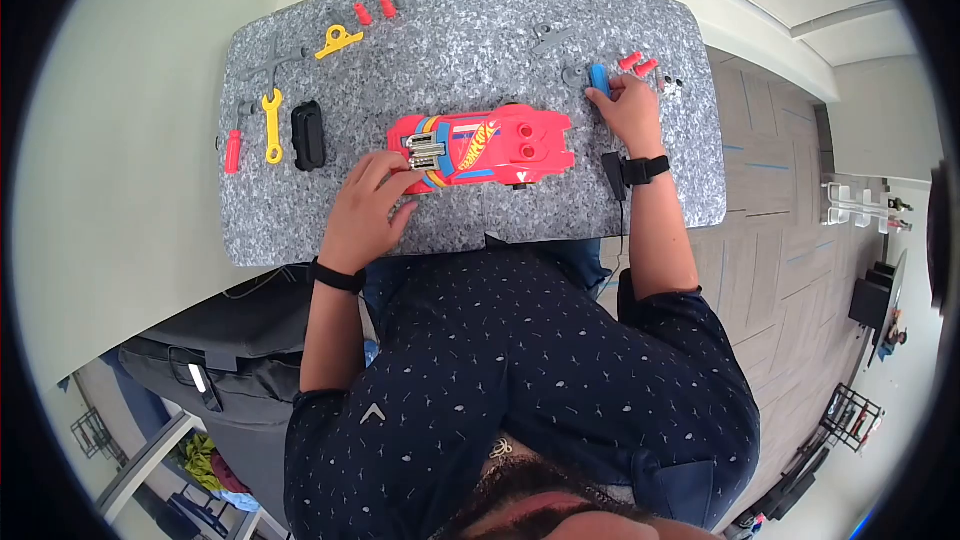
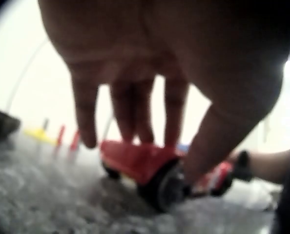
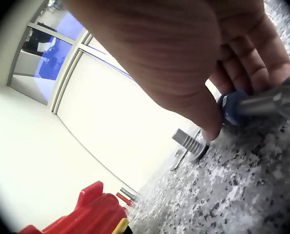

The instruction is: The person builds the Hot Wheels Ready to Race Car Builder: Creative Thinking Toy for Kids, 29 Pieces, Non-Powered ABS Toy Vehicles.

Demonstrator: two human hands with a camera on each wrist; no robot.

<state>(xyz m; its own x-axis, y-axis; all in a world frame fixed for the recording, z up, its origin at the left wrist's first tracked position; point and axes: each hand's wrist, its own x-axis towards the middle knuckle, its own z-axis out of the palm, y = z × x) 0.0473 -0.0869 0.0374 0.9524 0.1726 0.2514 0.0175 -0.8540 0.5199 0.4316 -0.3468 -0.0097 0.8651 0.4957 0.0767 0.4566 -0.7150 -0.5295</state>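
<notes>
Holding blue tool [image 1: 599, 78], wrist view revealing shaft [image 3: 262, 105]

I note bright, even light over the counter [image 1: 560, 215]. Head view: clear centre, fisheye bowing, black margins. Left wrist view: blurred; red toy car [image 2: 135, 163] soft, left hand [image 2: 145, 58] dark against white glare. Right wrist view: right hand [image 3: 155, 53] shaded, pale wall [image 3: 32, 161] bright, corners dark.
</notes>
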